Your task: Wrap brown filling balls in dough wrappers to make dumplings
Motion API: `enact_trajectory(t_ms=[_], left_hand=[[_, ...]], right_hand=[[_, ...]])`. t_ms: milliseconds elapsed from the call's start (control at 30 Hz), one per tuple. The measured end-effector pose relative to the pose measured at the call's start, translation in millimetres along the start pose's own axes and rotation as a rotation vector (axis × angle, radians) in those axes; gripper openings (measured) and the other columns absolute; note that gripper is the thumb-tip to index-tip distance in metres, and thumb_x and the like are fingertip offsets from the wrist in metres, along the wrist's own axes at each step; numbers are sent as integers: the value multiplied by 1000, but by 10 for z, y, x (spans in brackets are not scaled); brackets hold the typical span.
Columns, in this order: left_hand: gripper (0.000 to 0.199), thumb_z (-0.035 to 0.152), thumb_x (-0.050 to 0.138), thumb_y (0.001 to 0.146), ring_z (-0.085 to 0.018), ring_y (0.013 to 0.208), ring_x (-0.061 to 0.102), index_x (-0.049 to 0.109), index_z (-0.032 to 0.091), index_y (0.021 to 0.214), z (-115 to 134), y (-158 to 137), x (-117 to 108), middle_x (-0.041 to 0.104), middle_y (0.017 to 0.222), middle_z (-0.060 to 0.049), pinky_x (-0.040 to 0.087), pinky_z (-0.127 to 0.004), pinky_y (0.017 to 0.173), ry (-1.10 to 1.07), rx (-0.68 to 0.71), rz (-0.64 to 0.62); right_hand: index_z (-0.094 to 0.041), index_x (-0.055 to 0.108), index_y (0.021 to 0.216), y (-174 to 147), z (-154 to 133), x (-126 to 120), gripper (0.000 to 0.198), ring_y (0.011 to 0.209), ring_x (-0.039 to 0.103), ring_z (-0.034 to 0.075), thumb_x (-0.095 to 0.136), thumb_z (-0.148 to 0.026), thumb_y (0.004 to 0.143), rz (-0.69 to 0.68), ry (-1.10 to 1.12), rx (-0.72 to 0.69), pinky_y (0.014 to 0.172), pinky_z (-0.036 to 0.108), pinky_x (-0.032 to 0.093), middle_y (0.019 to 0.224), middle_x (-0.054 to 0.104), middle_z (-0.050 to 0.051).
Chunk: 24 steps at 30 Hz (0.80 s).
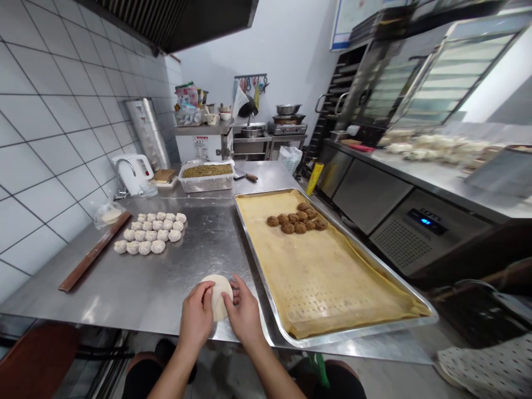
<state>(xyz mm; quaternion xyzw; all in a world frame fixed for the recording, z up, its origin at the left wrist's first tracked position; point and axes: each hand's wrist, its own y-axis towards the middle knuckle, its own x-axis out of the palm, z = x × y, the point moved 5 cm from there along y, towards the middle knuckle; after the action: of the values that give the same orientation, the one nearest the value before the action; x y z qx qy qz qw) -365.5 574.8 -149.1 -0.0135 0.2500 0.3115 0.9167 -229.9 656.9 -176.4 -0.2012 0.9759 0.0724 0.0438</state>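
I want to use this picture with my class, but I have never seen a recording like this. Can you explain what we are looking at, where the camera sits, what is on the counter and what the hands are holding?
There is no machine here: a person works with two bare hands. The one camera is worn on the person's head and looks forward and down, so the arms enter from the bottom edge.

The left hand and right hand together hold a flat round of pale dough at the near edge of a steel counter.

Further back on the counter lie rows of small dough balls, a long wooden stick, a white kettle and a tub of greenish filling. To the right is a large metal tray lined with yellow perforated paper, carrying a cluster of brown balls.
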Motion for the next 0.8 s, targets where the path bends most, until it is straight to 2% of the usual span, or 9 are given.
enact_trajectory(t_ms=[167,300,400,467,533,600,700,800], left_hand=[[41,43,63,90,-24,97,71,69,23,124,-51,101,38,76,109,-8,54,-36,89,-51,-54,-62],[35,48,53,94,-24,99,69,74,22,105,-108,147,-78,74,106,-8,52,-36,90,-68,-63,-47],[40,51,47,96,-25,98,68,71,20,104,-147,134,-131,73,103,-10,52,-36,89,-74,-77,-25],[39,51,52,93,-24,94,70,70,20,110,-134,123,-88,74,103,-9,54,-34,85,-90,-83,-73],[41,48,62,87,-24,94,71,68,21,118,-99,125,-40,75,107,-8,54,-33,85,-97,-88,-123],[41,45,69,83,-24,98,71,70,22,117,-66,146,-40,76,109,-8,53,-34,90,-89,-93,-144],[34,47,64,86,-25,94,70,74,20,104,-75,172,-132,77,103,-8,52,-34,86,-83,-114,-127],[40,53,51,93,-23,83,70,71,18,100,-126,154,-218,77,95,-8,52,-31,75,-113,-141,-92]], right_hand=[[-19,57,138,-23,3,-4,48,90,74,23,64,-37,93,-51,51,-27,84,37,61,109,75,11],[-19,56,139,-27,9,-86,45,90,73,21,54,-35,97,-32,87,-38,80,35,62,109,73,10],[-21,64,132,-25,-45,-122,39,99,71,22,55,-28,94,-35,76,-68,91,37,60,110,70,10],[-23,70,123,-29,-90,-105,33,106,70,24,62,-26,91,-66,66,-89,98,38,58,113,70,9],[-24,73,118,-36,-105,-76,29,107,70,25,67,-29,89,-88,63,-92,96,38,59,117,70,10],[-23,72,119,-39,-81,-62,30,104,71,25,67,-32,91,-84,65,-78,92,38,61,117,71,11],[-21,66,127,-29,-35,-86,36,101,73,25,60,-34,95,-46,56,-57,90,39,62,112,73,11],[-21,65,130,-12,-68,-132,38,107,71,26,58,-32,95,-19,29,-65,98,42,58,115,73,11]])
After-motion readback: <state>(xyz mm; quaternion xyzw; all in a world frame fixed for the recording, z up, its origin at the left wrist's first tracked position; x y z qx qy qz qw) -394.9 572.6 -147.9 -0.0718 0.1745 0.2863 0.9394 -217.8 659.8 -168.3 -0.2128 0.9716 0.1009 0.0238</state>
